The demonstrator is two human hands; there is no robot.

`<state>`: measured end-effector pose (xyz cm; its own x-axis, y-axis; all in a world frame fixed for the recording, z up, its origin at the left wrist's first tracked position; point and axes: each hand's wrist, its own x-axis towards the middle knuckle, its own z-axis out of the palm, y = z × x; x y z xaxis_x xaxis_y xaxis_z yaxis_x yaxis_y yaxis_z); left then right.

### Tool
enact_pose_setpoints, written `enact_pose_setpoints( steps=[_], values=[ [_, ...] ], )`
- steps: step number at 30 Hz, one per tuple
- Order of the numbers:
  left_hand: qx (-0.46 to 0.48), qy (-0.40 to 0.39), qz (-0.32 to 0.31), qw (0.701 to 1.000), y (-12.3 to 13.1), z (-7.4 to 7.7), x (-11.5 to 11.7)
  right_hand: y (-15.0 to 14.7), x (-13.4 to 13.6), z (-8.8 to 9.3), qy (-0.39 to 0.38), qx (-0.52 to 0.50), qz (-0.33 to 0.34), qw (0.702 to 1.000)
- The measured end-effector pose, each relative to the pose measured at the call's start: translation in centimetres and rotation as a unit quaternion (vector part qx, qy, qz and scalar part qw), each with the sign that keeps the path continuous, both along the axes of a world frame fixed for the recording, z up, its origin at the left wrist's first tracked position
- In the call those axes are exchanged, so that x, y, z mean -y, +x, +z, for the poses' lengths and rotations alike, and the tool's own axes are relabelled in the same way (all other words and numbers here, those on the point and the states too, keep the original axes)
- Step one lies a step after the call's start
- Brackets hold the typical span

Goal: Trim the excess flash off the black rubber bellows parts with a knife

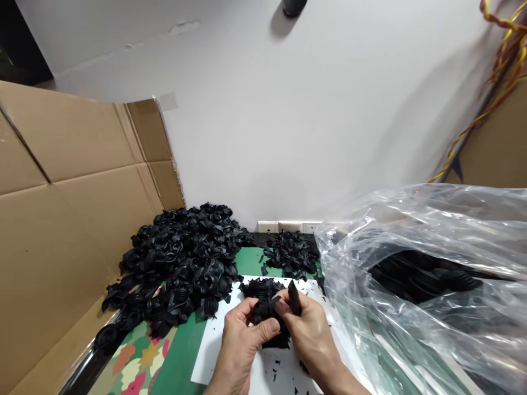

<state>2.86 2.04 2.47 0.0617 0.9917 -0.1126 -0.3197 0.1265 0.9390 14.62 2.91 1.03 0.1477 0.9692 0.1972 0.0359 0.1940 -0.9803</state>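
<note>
Over a white sheet (212, 351), my left hand (242, 343) grips a black ribbed rubber part (263, 310) between thumb and fingers. My right hand (312, 334) is closed around a dark pen-shaped tool (293, 298) whose end sticks up past the knuckles. The right fingertips and thumb meet the edge of the rubber part, near a thin dark strip. Whether the tool has a blade is hidden by the hand. More black rubber pieces lie on the sheet just behind and below my fingers, among small black shavings.
A large heap of black ribbed parts (185, 258) is at left, against a cardboard sheet (74, 219). Black scraps (291, 251) are piled near the wall. At right, a clear plastic bag (354, 233) holds black parts. Twisted wires (469, 129) hang at upper right.
</note>
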Motion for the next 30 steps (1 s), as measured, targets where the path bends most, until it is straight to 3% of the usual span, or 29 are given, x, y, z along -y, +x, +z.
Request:
enact_pose_setpoints(
  steps=[4, 8, 17, 25, 30],
  values=[
    [0.035, -0.029, 0.040, 0.998, 0.8, -0.6, 0.1, -0.8, 0.4, 0.0, 0.045, 0.019, -0.023, 0.999],
    [0.008, 0.003, 0.046, 0.999, 1.0, -0.7, 0.2, -1.0, 0.6, 0.1, 0.065, 0.048, -0.010, 0.997],
    [-0.101, 0.076, 0.049, 0.991, -0.1, 0.5, -0.1, -2.2, -0.8, 1.2, 0.090, 0.135, -0.051, 0.985],
    [-0.088, 0.048, 0.059, 0.993, -1.4, 0.4, -0.1, -3.7, -1.5, 0.5, 0.167, 0.197, -0.073, 0.963],
    [-0.085, 0.047, 0.039, 0.994, -1.9, 0.9, 0.6, -3.3, -2.1, 1.4, 0.179, 0.214, -0.078, 0.957]
  ],
)
